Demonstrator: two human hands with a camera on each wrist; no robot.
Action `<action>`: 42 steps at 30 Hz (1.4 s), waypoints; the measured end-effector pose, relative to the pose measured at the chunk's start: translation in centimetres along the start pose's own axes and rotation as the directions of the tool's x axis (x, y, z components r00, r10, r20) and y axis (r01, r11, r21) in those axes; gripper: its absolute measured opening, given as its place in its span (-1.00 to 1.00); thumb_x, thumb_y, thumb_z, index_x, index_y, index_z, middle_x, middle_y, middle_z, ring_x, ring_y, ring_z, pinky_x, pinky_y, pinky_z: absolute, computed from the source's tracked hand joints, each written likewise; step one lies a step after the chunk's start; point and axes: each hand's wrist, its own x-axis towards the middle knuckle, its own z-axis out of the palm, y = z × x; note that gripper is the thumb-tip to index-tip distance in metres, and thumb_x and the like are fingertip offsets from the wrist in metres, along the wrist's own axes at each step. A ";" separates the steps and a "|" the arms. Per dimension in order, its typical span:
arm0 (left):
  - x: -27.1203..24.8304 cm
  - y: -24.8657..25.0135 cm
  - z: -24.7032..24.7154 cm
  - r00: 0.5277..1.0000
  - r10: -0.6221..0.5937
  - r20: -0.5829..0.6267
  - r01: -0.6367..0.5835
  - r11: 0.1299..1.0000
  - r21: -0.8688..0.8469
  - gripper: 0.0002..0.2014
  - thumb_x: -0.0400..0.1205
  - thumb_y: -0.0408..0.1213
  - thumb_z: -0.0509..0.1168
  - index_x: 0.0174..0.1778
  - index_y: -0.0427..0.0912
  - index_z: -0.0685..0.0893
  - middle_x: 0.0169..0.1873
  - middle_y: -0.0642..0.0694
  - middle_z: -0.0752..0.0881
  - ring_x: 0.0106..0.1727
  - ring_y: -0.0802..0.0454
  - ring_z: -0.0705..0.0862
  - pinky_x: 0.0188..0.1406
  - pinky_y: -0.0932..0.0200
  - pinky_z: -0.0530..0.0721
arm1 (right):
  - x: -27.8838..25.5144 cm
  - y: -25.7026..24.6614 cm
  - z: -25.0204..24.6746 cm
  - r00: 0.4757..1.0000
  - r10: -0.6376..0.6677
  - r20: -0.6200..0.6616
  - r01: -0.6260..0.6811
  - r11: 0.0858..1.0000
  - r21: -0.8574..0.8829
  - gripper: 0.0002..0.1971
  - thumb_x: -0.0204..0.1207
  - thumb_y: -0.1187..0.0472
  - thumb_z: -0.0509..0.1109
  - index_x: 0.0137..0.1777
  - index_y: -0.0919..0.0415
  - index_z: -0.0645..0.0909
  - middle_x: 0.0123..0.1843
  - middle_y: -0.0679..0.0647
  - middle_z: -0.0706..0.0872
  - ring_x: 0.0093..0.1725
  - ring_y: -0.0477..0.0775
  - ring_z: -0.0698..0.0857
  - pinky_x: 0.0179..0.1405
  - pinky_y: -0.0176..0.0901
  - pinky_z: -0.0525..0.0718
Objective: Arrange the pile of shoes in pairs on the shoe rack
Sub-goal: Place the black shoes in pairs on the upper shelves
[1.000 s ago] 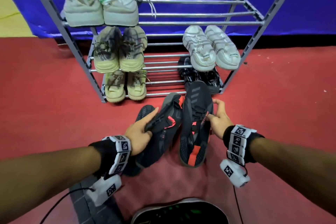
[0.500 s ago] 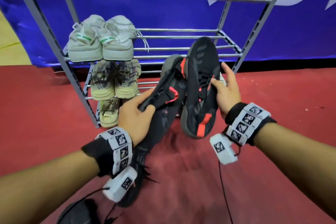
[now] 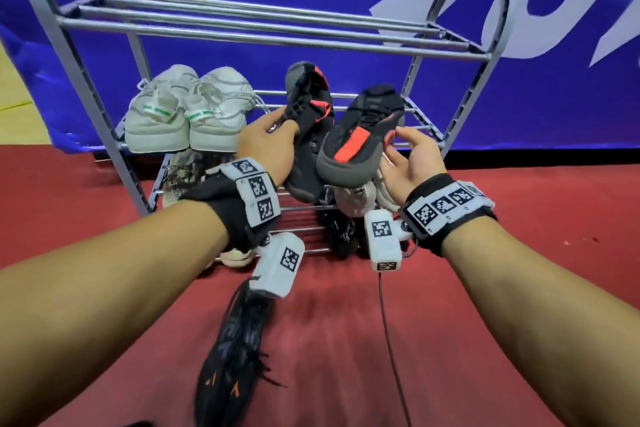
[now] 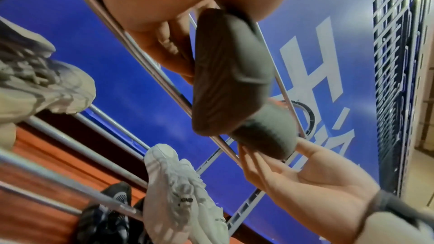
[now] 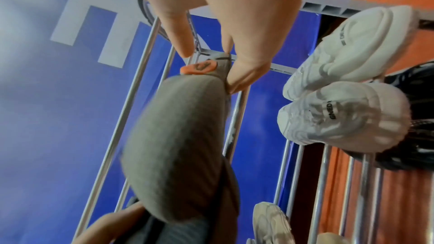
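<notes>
I hold a pair of black shoes with red accents in front of the grey metal shoe rack [image 3: 277,42]. My left hand [image 3: 284,121] grips the left black shoe [image 3: 306,121] by its upper, toe pointing up. My right hand [image 3: 393,146] holds the right black shoe [image 3: 360,135] between thumb and fingers, its toe over the second shelf's bars. Both grey soles show from below: the left shoe's sole [image 4: 230,71] and the right shoe's sole [image 5: 178,136]. The right hand's fingers [image 5: 237,73] pinch that shoe's edge near an orange tab.
A white pair with green heel tabs [image 3: 187,114] fills the second shelf's left half. Below sit a beige pair [image 3: 183,177], a white pair [image 5: 340,118] and a black pair [image 3: 341,232]. One loose black shoe [image 3: 235,350] lies on the red floor. The top shelf holds nothing.
Both hands have lifted the black shoes from the floor up to the second shelf. The right shoe has tipped flatter, toe toward the rack's back.
</notes>
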 end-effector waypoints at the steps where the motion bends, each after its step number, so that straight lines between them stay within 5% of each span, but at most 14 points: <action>1: 0.4 0.2 0.2 1.000 -0.014 0.017 0.014 1.000 0.013 -0.80 0.47 -0.19 0.32 -0.08 0.06 0.82 -0.23 -0.02 0.80 -0.26 0.02 0.67 -0.10 0.08 0.70 | -0.1 -0.1 0.2 1.000 0.007 0.000 -0.007 1.000 0.011 -0.88 0.56 0.38 0.33 0.06 0.26 0.63 0.06 0.27 0.68 0.20 0.27 0.69 0.45 0.13 0.63; 4: 1.0 0.5 0.6 0.995 -0.093 0.024 0.092 0.995 0.038 -0.72 0.47 -0.15 0.32 0.07 0.00 0.78 -0.01 -0.07 0.81 -0.09 -0.04 0.73 -0.01 0.14 0.72 | -0.6 -0.6 1.1 0.999 0.028 -0.022 -0.029 0.999 -0.029 -0.95 0.59 0.35 0.33 -0.01 0.27 0.62 0.07 0.31 0.70 0.13 0.28 0.75 0.36 0.08 0.70; 8: 1.9 0.2 0.8 0.963 -0.244 -0.113 0.244 0.970 -0.016 -0.55 0.59 -0.19 0.34 0.43 -0.13 0.61 0.11 0.04 0.64 -0.06 0.06 0.56 -0.11 0.32 0.42 | -0.3 -0.9 2.7 0.998 0.045 -0.053 -0.055 0.978 -0.200 -0.93 0.59 0.22 0.34 -0.12 0.18 0.59 -0.01 0.21 0.74 -0.10 0.19 0.78 -0.05 -0.04 0.84; 11: 1.8 -0.2 1.2 0.958 -0.252 -0.134 0.251 0.968 -0.031 -0.65 0.56 -0.17 0.34 0.23 -0.19 0.70 -0.07 -0.05 0.73 -0.25 -0.02 0.55 -0.28 0.16 0.40 | -0.5 -0.8 3.6 0.997 0.061 -0.054 -0.076 0.935 -0.346 -0.84 0.61 0.06 0.36 -0.10 0.13 0.64 -0.18 0.12 0.79 -0.24 0.12 0.78 -0.21 -0.05 0.82; 13: 1.8 -0.4 1.3 0.964 -0.252 -0.088 0.252 0.968 -0.015 -0.78 0.59 -0.19 0.31 0.09 -0.16 0.68 -0.30 -0.04 0.61 -0.33 -0.04 0.50 -0.39 0.12 0.39 | -0.6 -0.1 3.8 0.997 0.072 -0.021 -0.075 0.930 -0.360 -0.71 0.53 0.01 0.42 0.18 0.12 0.66 -0.04 0.15 0.83 -0.22 0.13 0.81 -0.36 -0.04 0.80; 17: 1.3 -0.2 0.8 0.959 -0.280 0.037 0.281 0.959 -0.025 -0.78 0.62 -0.30 0.31 0.17 -0.26 0.60 -0.26 -0.02 0.57 -0.29 0.09 0.55 -0.40 0.54 0.48 | -0.8 1.1 3.6 0.997 0.071 -0.001 -0.066 0.920 -0.387 -0.46 0.42 0.03 0.54 0.40 0.08 0.58 0.14 0.15 0.82 -0.27 0.10 0.85 -0.39 -0.01 0.77; 19: 0.2 -0.3 0.9 0.927 -0.351 0.132 0.368 0.920 -0.136 -0.48 0.33 -0.16 0.44 0.24 -0.11 0.59 -0.10 -0.14 0.72 -0.12 -0.07 0.75 0.00 0.16 0.79 | -0.9 0.9 3.3 0.996 0.063 0.066 -0.028 0.901 -0.433 -0.49 0.45 0.08 0.57 0.38 0.07 0.53 0.00 0.06 0.82 -0.29 0.04 0.85 -0.37 -0.04 0.77; 21: -0.8 -1.6 1.3 0.912 -0.379 0.156 0.404 0.895 -0.187 -0.17 0.07 -0.12 0.43 0.37 0.13 0.47 0.11 -0.18 0.75 0.04 -0.31 0.78 0.10 -0.36 0.75 | -0.7 0.9 2.9 0.994 0.037 0.107 0.015 0.895 -0.446 -0.48 0.45 0.21 0.59 0.36 0.13 0.49 -0.08 0.07 0.79 -0.24 0.04 0.82 -0.31 -0.04 0.78; 22: -1.4 -1.8 1.4 0.919 -0.356 0.171 0.386 0.903 -0.192 -0.04 0.06 -0.18 0.43 0.48 0.22 0.36 0.21 -0.18 0.72 0.11 -0.34 0.76 0.13 -0.41 0.72 | -0.6 1.0 2.8 0.994 0.013 0.110 0.037 0.897 -0.440 -0.53 0.44 0.28 0.57 0.32 0.16 0.50 -0.12 0.09 0.77 -0.26 0.04 0.79 -0.32 -0.08 0.77; 26: -2.1 -0.8 1.7 0.938 -0.302 0.171 0.336 0.912 -0.234 -0.08 0.42 -0.54 0.35 0.68 0.07 0.18 0.45 -0.24 0.56 0.27 -0.28 0.67 0.25 -0.34 0.68 | -0.4 0.5 3.2 0.986 -0.110 0.122 0.153 0.883 -0.444 -0.66 0.45 0.44 0.46 0.16 0.15 0.55 -0.25 0.08 0.70 -0.43 -0.06 0.71 -0.49 -0.26 0.66; 31: -0.8 0.8 3.8 0.921 -0.312 0.235 0.364 0.904 -0.226 -0.05 0.28 -0.44 0.32 0.66 0.07 0.26 0.34 -0.27 0.65 0.13 -0.43 0.75 0.09 -0.46 0.72 | 0.5 -1.2 3.0 0.986 -0.158 -0.049 0.125 0.907 -0.402 -0.89 0.53 0.31 0.40 -0.20 0.12 0.60 -0.37 0.06 0.61 -0.54 -0.05 0.58 -0.65 -0.35 0.49; 34: -0.5 1.1 4.9 0.919 -0.288 0.268 0.351 0.909 -0.226 -0.11 0.39 -0.53 0.27 0.67 0.10 0.26 0.34 -0.24 0.63 0.08 -0.38 0.76 0.03 -0.49 0.73 | 1.1 -1.3 2.2 0.989 -0.069 -0.134 0.028 0.958 -0.284 -0.96 0.57 0.22 0.42 -0.11 0.14 0.63 -0.30 0.10 0.65 -0.48 -0.01 0.63 -0.55 -0.27 0.58; 38: 0.5 -1.3 5.6 0.921 -0.282 0.268 0.343 0.914 -0.216 0.01 0.33 -0.46 0.32 0.68 0.27 0.16 0.46 -0.24 0.57 0.05 -0.40 0.78 0.02 -0.45 0.75 | 1.2 -1.0 0.5 0.998 0.031 -0.054 -0.045 0.958 -0.284 -0.84 0.62 -0.02 0.42 0.01 0.06 0.61 0.00 0.11 0.80 -0.07 0.10 0.82 -0.21 -0.14 0.76; 42: 0.3 -1.5 5.1 0.921 -0.305 0.242 0.348 0.924 -0.159 -0.09 0.41 -0.35 0.45 0.60 0.22 0.14 0.31 -0.28 0.62 -0.02 -0.36 0.78 -0.09 -0.29 0.81 | 0.4 -0.9 -0.7 0.996 0.090 0.023 -0.076 0.931 -0.357 -0.57 0.55 -0.08 0.48 0.33 0.09 0.59 0.07 0.14 0.84 -0.26 0.05 0.86 -0.38 -0.26 0.75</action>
